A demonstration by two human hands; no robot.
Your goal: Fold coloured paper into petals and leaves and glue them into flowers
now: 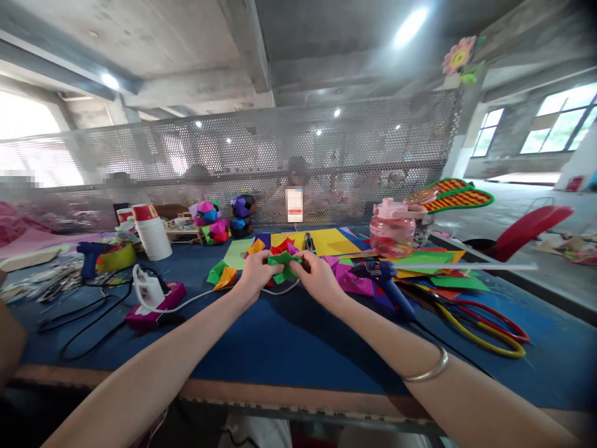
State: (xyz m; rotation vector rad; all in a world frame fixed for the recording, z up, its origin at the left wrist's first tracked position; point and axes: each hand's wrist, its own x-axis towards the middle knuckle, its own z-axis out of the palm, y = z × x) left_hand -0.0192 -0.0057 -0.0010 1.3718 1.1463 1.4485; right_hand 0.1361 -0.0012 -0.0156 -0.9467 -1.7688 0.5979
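A folded green paper piece (pixel 280 267) is held between both hands above the blue table. My left hand (pixel 258 271) pinches its left side, thumb on the near face. On the other side my right hand (pixel 317 274) grips the right edge between thumb and fingers. Just behind it lie red and orange folded papers (pixel 283 246), partly hidden by the hands. An orange folded piece (pixel 226 277) and a green folded piece (pixel 216 272) rest left of my left hand. Purple paper (pixel 354 280) is beside my right hand.
A blue glue gun (pixel 389 289) with a long glue stick and red-and-yellow-handled scissors (pixel 485 323) lie right. A pink jar (pixel 392 229) stands behind. Left are a purple power strip (pixel 156 305) with cables, paper cups (pixel 153 233) and another glue gun (pixel 89 258). A phone (pixel 295 205) stands ahead.
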